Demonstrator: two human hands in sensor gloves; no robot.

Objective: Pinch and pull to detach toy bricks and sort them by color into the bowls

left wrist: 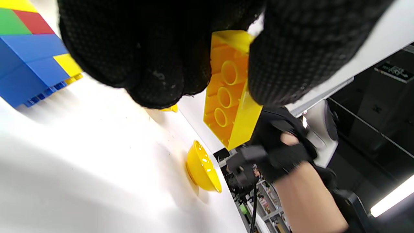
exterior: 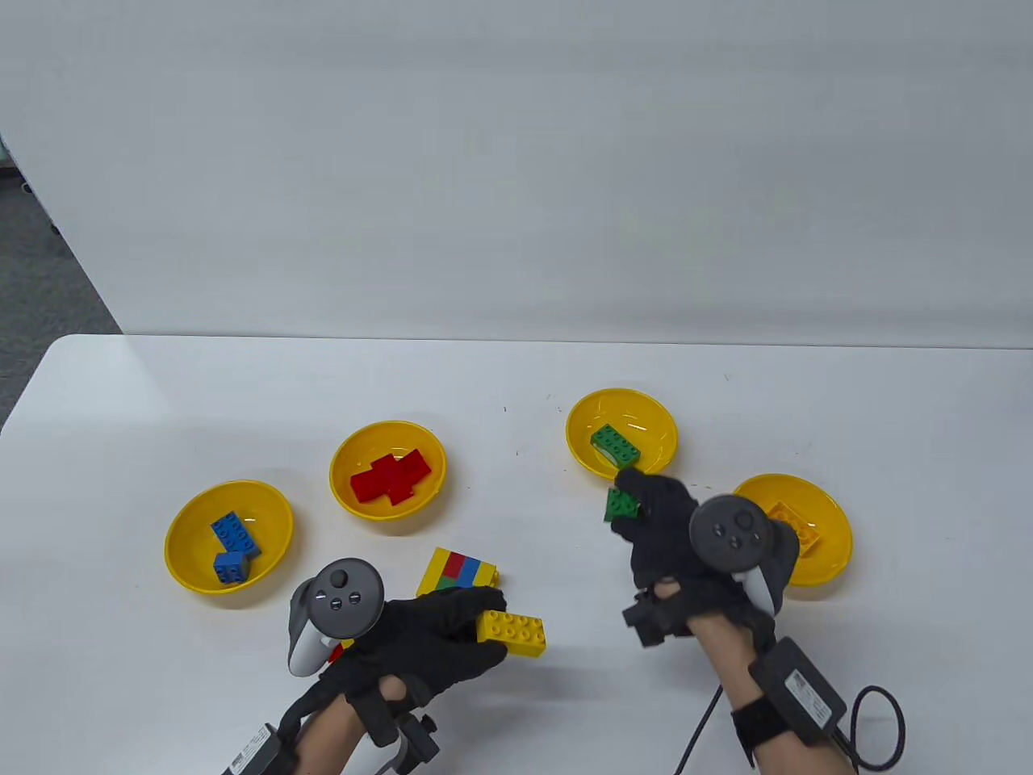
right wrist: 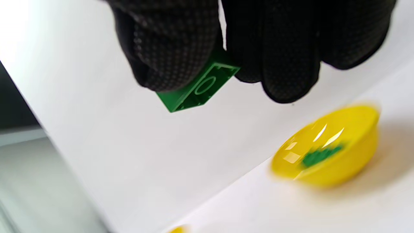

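Blue bowl: far left on the white surface, two blue bricks lying inside.
Red bowl: just right of it and farther back, red bricks inside.
Left hand: fingers and thumb curled round a long yellow brick, lifted off the surface; in the table view the studs face up and the long axis runs left to right.
Brick stack: a block of yellow, red, blue and green bricks, resting just behind the left hand.
Green bowl: right of centre, one green brick already in it.
Right hand: pinches a small green brick between thumb and fingers, just short of the green bowl's near rim.
Yellow bowl: far right, partly hidden by the right hand's tracker, a yellow brick inside.
Handling: the bricks look light, rigid and smooth; a pinch across the flat side walls seems the surest hold.
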